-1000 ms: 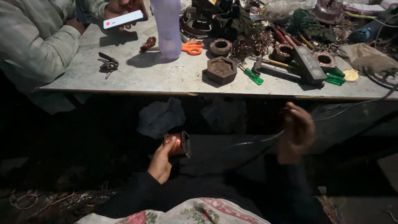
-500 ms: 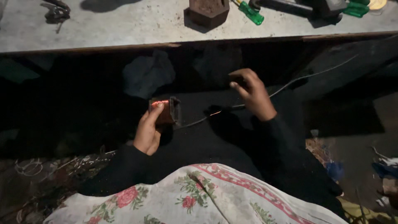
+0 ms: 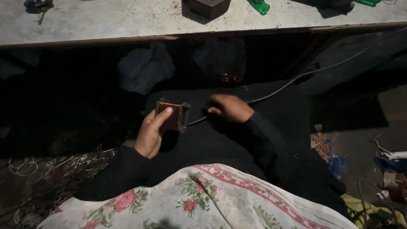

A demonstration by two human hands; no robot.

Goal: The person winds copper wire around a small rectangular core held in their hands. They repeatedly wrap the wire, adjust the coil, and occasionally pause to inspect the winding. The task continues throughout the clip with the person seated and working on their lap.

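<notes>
Coil, a small block wound with copper-coloured wire, is held below the front edge of a pale, stained bench that runs across the top of the view. Dim light is seen throughout; the space under the bench is almost black, with a grey cloth just made out beneath the edge. Above the coil, a dark block, a green handle and a dark tool are seen lying on the bench, partly cut off by the frame. Tangled pale wires are scattered on the floor left of the coil, and scraps with a blue piece lie well to its right.

The coil is gripped by the left hand, the thumb pressed over its front face and the fingers wrapped behind. Just right of the coil, the right hand is curled shut on a thin wire that runs from the coil; its fingertips are hidden, so the exact pinch cannot be told. A grey cable is seen leading from that hand up toward the bench's right end. A floral cloth is spread below the coil, over dark sleeves.
</notes>
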